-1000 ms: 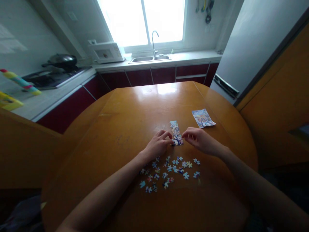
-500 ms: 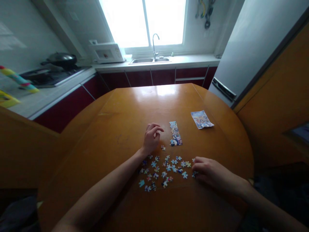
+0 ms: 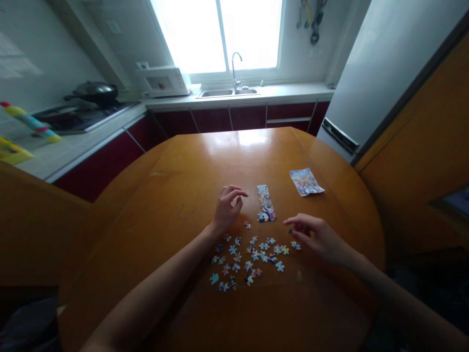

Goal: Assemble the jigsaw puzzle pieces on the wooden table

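Observation:
On the round wooden table (image 3: 190, 171) lies an assembled strip of jigsaw puzzle (image 3: 266, 203). Several loose puzzle pieces (image 3: 252, 259) are scattered nearer to me, and one single piece (image 3: 247, 224) lies just below the strip. My left hand (image 3: 226, 208) hovers left of the strip, fingers loosely curled and apart, holding nothing. My right hand (image 3: 317, 234) is raised to the right of the loose pieces, thumb and fingertips pinched on a small dark puzzle piece (image 3: 289, 230). A printed reference picture (image 3: 306, 181) lies at the right of the table.
Behind the table runs a kitchen counter with a sink and tap (image 3: 234, 83), a white microwave (image 3: 163, 80) and a hob with a pan (image 3: 95, 91) at the left. A grey fridge (image 3: 373, 73) stands at the right, and a wooden panel (image 3: 432, 161) beside it.
Both hands left the strip. The left drew back to its left side. The right dropped to the loose pieces at the lower right, then lifted toward the strip with one piece pinched.

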The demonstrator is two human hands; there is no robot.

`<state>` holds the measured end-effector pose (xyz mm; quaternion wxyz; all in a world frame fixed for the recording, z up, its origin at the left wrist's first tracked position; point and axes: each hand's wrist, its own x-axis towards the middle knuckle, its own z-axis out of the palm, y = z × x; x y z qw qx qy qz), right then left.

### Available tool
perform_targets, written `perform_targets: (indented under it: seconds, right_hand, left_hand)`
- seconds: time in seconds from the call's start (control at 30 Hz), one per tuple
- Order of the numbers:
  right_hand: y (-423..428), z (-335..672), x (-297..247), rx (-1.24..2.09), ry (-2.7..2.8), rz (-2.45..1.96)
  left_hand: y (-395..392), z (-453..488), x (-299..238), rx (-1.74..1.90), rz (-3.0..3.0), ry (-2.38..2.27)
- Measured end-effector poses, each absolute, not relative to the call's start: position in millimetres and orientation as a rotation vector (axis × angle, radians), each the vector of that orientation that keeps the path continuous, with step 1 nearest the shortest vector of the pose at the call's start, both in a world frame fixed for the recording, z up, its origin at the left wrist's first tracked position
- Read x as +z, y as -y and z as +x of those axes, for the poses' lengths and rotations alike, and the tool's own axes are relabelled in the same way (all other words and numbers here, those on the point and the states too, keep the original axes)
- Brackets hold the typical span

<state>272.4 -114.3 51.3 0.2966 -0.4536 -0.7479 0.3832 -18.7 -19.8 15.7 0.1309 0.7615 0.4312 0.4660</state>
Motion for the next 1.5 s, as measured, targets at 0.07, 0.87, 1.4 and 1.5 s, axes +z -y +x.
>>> perform_targets:
  seconds: [0.07,0.87,1.4,1.5]
  right_hand:
    - [93,269,53,0.941,1.766,-1.222]
    - [21,201,14,1.369,1.270,-1.156]
    - [21,207,8,1.053,1.715,-1.102]
    - [19,212,12,0.968,1.880,-1.023]
  left_hand:
    - [21,-18,26,1.262,2.255,-1.178]
    - [13,-3,9,1.210,2.466,-0.977]
    - [12,-5,8,1.229,2.421,-0.889]
    - [13,-5,10,1.220,2.415,-0.883]
